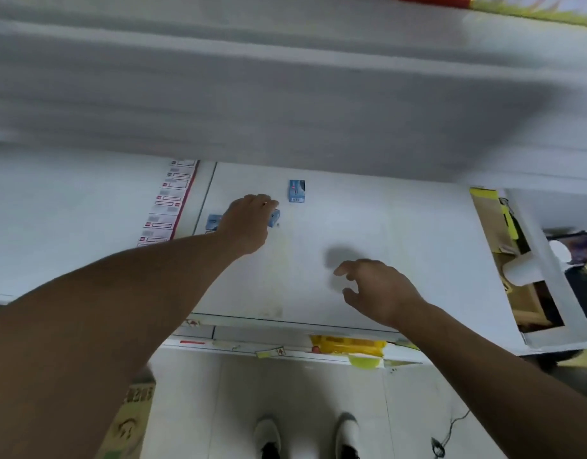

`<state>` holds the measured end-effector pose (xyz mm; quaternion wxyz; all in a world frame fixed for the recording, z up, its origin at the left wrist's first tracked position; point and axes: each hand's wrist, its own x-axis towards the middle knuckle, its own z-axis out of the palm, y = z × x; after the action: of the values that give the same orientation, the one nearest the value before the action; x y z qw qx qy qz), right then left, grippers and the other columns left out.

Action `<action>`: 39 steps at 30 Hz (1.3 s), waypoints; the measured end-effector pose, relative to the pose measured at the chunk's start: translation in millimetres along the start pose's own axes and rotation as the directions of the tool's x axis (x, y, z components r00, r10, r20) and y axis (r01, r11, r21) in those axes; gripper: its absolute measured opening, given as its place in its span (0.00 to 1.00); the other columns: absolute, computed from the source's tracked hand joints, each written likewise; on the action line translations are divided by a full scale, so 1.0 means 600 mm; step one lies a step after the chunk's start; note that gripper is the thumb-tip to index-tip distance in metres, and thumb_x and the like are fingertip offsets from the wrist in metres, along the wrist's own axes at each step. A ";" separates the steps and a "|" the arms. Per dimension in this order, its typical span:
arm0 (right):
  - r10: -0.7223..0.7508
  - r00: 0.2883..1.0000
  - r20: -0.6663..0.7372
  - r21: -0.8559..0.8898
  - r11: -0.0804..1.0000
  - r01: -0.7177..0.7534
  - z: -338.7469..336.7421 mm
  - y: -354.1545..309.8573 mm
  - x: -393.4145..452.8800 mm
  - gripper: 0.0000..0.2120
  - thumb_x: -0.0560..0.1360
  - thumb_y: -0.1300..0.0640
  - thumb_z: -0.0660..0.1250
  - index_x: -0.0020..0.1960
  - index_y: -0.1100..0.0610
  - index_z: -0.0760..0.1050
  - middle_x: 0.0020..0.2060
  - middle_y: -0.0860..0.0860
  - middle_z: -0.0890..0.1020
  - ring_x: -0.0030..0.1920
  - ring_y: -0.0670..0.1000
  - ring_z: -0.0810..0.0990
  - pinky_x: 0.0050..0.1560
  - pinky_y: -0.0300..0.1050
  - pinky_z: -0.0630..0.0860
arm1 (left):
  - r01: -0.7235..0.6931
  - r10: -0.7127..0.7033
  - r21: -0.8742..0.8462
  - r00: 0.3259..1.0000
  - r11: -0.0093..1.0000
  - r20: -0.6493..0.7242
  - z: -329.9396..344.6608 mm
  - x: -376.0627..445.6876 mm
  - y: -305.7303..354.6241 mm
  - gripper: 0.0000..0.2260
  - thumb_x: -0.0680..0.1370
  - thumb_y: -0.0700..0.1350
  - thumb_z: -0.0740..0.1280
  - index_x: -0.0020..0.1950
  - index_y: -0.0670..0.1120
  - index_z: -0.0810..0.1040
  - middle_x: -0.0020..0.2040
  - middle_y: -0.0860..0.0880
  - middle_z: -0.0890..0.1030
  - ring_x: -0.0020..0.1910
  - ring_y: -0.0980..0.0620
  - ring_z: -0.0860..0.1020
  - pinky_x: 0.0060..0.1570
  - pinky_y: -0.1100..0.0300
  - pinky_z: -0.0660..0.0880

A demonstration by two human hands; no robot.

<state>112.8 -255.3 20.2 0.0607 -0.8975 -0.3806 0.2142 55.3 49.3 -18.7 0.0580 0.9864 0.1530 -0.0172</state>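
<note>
Three blue boxes (297, 191) on shelf (401, 226) (left hand (247, 223) grips the middle box (274, 218)).

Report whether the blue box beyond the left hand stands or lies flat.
Flat: the blue box shows its broad printed face upward.
</note>
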 end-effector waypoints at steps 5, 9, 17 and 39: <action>-0.085 0.996 -0.019 -0.005 0.996 0.085 -0.002 0.000 0.025 0.19 0.79 0.49 0.66 0.69 0.42 0.75 0.61 0.47 0.81 0.59 0.52 0.81 0.56 0.47 0.78 | 0.016 -0.013 0.085 0.999 0.996 -0.043 -0.004 -0.010 0.016 0.17 0.78 0.38 0.73 0.66 0.45 0.79 0.61 0.44 0.82 0.59 0.43 0.79 0.62 0.50 0.73; -0.133 0.991 -0.012 -0.041 0.990 0.132 -0.022 -0.004 0.041 0.19 0.79 0.48 0.66 0.70 0.43 0.75 0.60 0.47 0.80 0.59 0.53 0.80 0.55 0.47 0.77 | 0.082 -0.079 0.043 0.996 0.996 -0.048 -0.021 -0.044 0.037 0.12 0.83 0.45 0.69 0.66 0.44 0.79 0.60 0.43 0.80 0.58 0.43 0.79 0.59 0.48 0.77; -0.183 0.980 0.073 -0.173 0.966 0.193 -0.091 -0.023 0.101 0.32 0.75 0.52 0.70 0.77 0.44 0.66 0.67 0.50 0.78 0.64 0.55 0.79 0.61 0.52 0.78 | 0.192 -0.195 -0.137 0.981 0.972 -0.005 -0.055 -0.138 0.079 0.09 0.86 0.46 0.65 0.66 0.46 0.76 0.62 0.44 0.75 0.60 0.46 0.76 0.61 0.46 0.80; -0.511 0.859 -0.027 -0.497 0.753 0.432 -0.056 -0.026 0.413 0.25 0.81 0.59 0.65 0.75 0.42 0.69 0.82 0.42 0.61 0.78 0.52 0.61 0.64 0.57 0.77 | 0.187 -0.190 -0.124 0.982 0.975 -0.014 0.030 -0.122 0.043 0.19 0.86 0.49 0.66 0.78 0.52 0.74 0.69 0.48 0.75 0.69 0.46 0.74 0.66 0.42 0.79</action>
<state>270.3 -66.7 -29.1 -0.0778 -0.7729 -0.6295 0.0187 -7.1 0.5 -30.1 0.1141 0.9621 0.2476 -0.0005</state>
